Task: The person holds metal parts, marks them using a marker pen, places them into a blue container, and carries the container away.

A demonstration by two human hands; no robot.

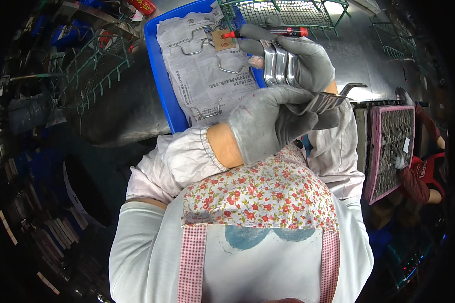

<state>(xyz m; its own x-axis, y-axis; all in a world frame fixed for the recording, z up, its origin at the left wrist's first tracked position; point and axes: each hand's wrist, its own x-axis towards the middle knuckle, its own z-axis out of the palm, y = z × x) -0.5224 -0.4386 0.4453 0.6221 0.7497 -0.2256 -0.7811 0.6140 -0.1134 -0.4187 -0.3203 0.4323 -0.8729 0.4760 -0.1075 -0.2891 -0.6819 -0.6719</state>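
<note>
My left hand (273, 121), in a grey glove, closes on the ends of several bent metal handles (328, 102) in front of my chest. My right hand (313, 63), gloved too, is just beyond it. Its fingers curl around several shiny bent handles (279, 65) standing side by side, and a red marker (291, 32) lies across the same fingers with its tip toward the left. Part of the handles is hidden behind the left glove. A small brown card (223, 40) lies under the marker tip on newspaper (202, 76).
The newspaper lines a blue tray (159, 76) with several loose handles (230, 67) on it. Green wire racks (288, 14) stand on the metal table (129, 101) and beyond the tray. At right, another person's gloved hand (400, 160) touches a pink-edged panel (375, 151) of packed metal parts.
</note>
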